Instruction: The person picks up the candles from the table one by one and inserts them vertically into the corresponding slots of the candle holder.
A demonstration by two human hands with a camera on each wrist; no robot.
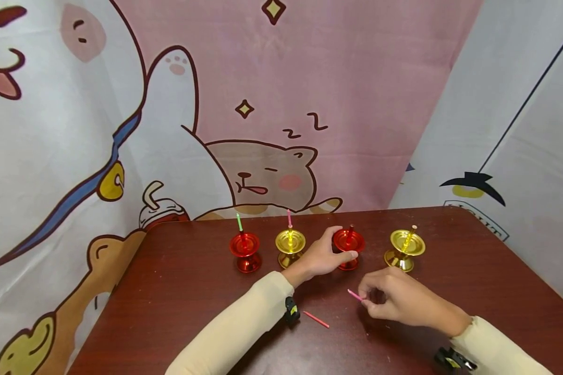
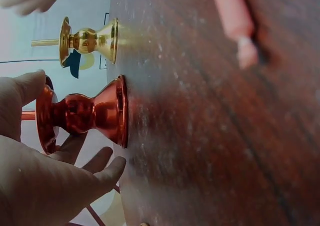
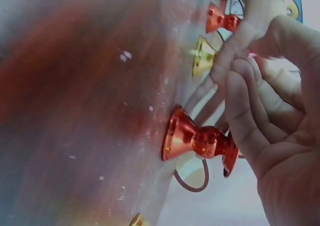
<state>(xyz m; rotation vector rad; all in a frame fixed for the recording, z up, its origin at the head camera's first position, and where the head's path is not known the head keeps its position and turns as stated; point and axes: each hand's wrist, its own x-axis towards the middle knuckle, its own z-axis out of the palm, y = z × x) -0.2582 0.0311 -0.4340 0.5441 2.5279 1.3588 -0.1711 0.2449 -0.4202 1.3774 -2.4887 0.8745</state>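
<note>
My left hand (image 1: pixel 320 255) holds the rim of a shiny red candle holder (image 1: pixel 352 237), thumb on the near side and fingers round the left. The holder stands upright on the table, a short spike rising from its dish. In the left wrist view the thumb lies at the rim of this red holder (image 2: pixel 102 118). Between thumb and fingertips my right hand (image 1: pixel 399 294) pinches a thin pink candle (image 1: pixel 354 295), held in front of the red holder. Most of that candle is hidden in the right wrist view. Another pinkish-red candle (image 1: pixel 316 319) lies on the table between my forearms.
Left of my left hand stand a red holder (image 1: pixel 248 263) with a green candle (image 1: pixel 239 222) and a gold holder (image 1: pixel 286 258) with a pink candle (image 1: pixel 289 217). Another gold holder (image 1: pixel 399 260) stands at right. A cartoon-print cloth (image 1: pixel 366 104) hangs behind the dark wooden table (image 1: pixel 169 297).
</note>
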